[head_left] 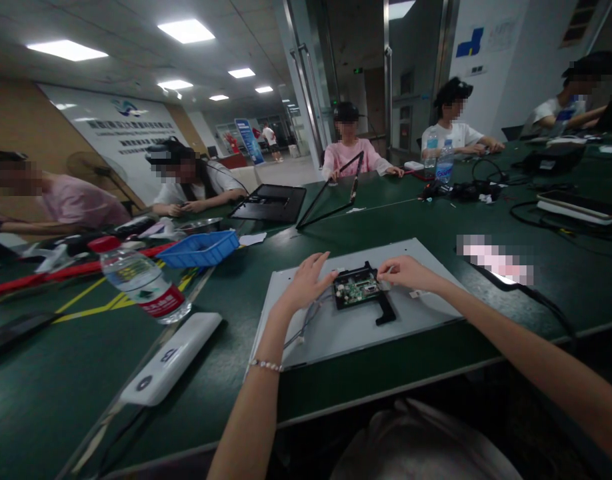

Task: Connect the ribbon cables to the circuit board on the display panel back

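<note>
Forearms (253, 410) foremost, left hand (307, 283) outstretched, fingers apart from thumb, beside circuit board (360, 289), right hand's (409, 272) fingers bunched, hold unclear

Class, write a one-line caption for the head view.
Left hand and right hand at a circuit board in a black bracket on a grey panel.

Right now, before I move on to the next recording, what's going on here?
A person is working with both hands at a small circuit board in a black bracket, on a grey panel lying on a green table. The right hand has its fingertips at the board's right edge; whether they grip anything is unclear. The left hand is at the left side, fingers extended. A bottle and a blue tray stand to the left.
</note>
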`<move>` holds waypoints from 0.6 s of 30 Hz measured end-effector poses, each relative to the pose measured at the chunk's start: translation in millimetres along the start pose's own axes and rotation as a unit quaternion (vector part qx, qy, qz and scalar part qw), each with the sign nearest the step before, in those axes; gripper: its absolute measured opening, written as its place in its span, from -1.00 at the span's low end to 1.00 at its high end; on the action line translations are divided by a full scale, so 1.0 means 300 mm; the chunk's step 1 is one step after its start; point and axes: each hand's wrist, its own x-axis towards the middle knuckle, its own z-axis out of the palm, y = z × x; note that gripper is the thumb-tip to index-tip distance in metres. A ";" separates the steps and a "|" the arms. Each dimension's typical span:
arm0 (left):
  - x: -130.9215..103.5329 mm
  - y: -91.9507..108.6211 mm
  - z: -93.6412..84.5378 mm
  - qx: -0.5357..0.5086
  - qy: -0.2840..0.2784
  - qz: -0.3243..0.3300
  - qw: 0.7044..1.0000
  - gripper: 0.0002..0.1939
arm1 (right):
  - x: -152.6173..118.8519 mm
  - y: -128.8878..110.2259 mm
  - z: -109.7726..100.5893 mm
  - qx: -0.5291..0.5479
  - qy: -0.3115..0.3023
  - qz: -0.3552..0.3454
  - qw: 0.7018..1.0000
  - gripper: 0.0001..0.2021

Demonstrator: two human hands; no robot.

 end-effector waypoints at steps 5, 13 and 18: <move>-0.023 -0.105 -0.029 0.122 0.047 -0.188 0.973 -0.47 | -0.001 0.007 0.001 0.001 0.005 -0.021 1.000 -0.78; -0.031 -0.204 -0.036 0.074 -0.087 -0.210 0.971 -0.68 | -0.004 0.007 0.000 -0.017 0.005 -0.023 1.000 -0.78; -0.027 -0.208 -0.046 0.016 -0.061 -0.205 0.977 -0.80 | -0.003 0.009 0.002 -0.018 0.002 -0.022 1.000 -0.78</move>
